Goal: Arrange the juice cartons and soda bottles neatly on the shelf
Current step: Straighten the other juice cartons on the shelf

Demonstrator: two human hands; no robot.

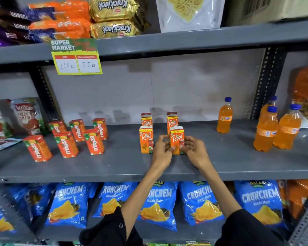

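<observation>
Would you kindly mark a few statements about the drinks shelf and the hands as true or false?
1. Both hands hold the front-right Real carton. True: the left hand and right hand are on its sides.
2. Four Real cartons stand on the middle shelf. True.
3. The Maaza cartons stand to the right of the Real cartons. False: they stand to the left.
4. The orange soda bottles have red caps. False: the caps are blue.
5. Blue Crunchem bags fill the shelf below. True.
</observation>
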